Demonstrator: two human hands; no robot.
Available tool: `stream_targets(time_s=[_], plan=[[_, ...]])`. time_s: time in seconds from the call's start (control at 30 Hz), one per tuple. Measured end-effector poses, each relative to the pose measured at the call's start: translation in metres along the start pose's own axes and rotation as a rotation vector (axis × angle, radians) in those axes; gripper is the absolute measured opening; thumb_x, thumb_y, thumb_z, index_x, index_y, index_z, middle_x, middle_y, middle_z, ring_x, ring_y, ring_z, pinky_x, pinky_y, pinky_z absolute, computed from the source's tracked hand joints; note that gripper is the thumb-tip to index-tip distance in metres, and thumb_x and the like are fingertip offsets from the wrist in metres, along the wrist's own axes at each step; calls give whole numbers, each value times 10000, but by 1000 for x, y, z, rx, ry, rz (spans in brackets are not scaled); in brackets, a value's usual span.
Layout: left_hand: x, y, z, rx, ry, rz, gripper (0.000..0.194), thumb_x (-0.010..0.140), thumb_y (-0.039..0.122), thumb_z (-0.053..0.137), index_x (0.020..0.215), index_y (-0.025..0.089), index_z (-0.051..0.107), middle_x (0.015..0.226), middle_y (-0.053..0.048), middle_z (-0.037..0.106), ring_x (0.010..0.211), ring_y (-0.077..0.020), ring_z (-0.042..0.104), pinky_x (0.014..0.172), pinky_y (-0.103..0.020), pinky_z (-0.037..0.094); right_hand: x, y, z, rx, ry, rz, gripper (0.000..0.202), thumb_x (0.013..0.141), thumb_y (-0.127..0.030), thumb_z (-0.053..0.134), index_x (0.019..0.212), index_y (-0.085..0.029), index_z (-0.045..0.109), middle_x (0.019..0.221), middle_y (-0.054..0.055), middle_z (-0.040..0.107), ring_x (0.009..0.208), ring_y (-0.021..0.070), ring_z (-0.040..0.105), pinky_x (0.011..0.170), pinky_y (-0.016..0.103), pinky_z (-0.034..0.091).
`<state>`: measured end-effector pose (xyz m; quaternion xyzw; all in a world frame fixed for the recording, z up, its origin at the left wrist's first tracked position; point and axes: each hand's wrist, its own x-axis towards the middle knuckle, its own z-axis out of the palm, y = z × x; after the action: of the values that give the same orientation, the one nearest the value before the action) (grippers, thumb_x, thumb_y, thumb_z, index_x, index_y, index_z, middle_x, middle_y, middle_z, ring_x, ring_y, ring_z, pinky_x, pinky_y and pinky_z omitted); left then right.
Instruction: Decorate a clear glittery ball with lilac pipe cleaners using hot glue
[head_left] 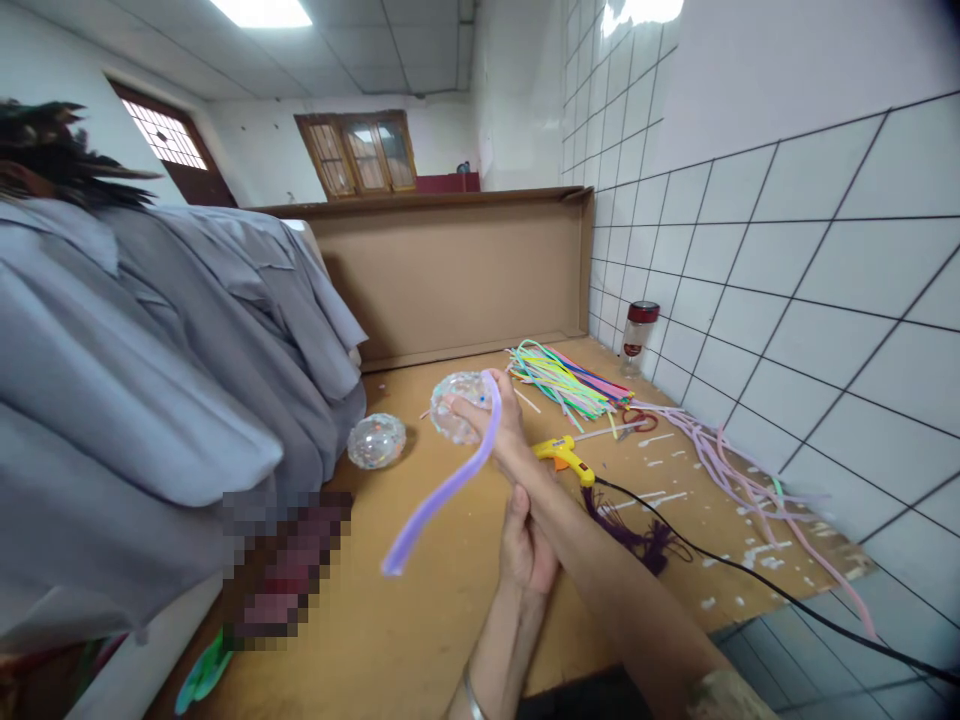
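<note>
In my right hand (506, 420) is a clear ball (450, 410) with iridescent glints, gripped with the thumb across its near side. A fuzzy purple pipe cleaner (450, 490) hangs from the same hand, curving down to the left; how it is held is partly hidden. My left hand (529, 550) rests under my right forearm, palm up with its thumb apart. No object shows in it, though its fingers are partly covered by the forearm. Left of my right hand, a second clear ball (376, 442) sits on the table.
A yellow glue gun (566, 455) lies right of my right hand, its black cord (697, 552) trailing right. Beyond are colourful pipe cleaners (562, 385), scissors (637, 422) and a glass bottle (636, 340). A purple tassel (645, 540) lies nearer. A person in grey (150, 350) is at left.
</note>
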<state>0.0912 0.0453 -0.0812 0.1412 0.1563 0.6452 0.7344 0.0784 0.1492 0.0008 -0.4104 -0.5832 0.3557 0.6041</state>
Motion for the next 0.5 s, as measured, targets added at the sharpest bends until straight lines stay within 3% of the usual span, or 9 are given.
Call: stream_targets(time_s=[0.1, 0.23, 0.5], plan=[[5, 3, 5, 3, -8, -15, 552, 514, 485, 902, 925, 159, 731, 902, -46, 752, 833, -178, 696, 849, -280, 545, 0, 1, 1, 96, 31, 110, 555, 635, -408, 750, 1120, -266, 520, 1027, 4, 634, 923, 191, 614, 794, 312, 506], [2, -1, 7, 29, 38, -24, 586, 525, 518, 889, 948, 153, 714, 875, -50, 742, 823, -189, 690, 861, -306, 530, -5, -1, -2, 169, 45, 167, 557, 637, -419, 725, 1127, -263, 512, 1005, -4, 636, 876, 178, 619, 772, 303, 511], [-11, -6, 4, 73, -20, -75, 539, 504, 519, 895, 823, 119, 724, 822, -67, 741, 795, -205, 683, 896, -338, 508, -16, -1, -18, 55, 18, 70, 588, 607, -379, 752, 1136, -245, 530, 1081, 32, 622, 975, 214, 593, 837, 339, 498]])
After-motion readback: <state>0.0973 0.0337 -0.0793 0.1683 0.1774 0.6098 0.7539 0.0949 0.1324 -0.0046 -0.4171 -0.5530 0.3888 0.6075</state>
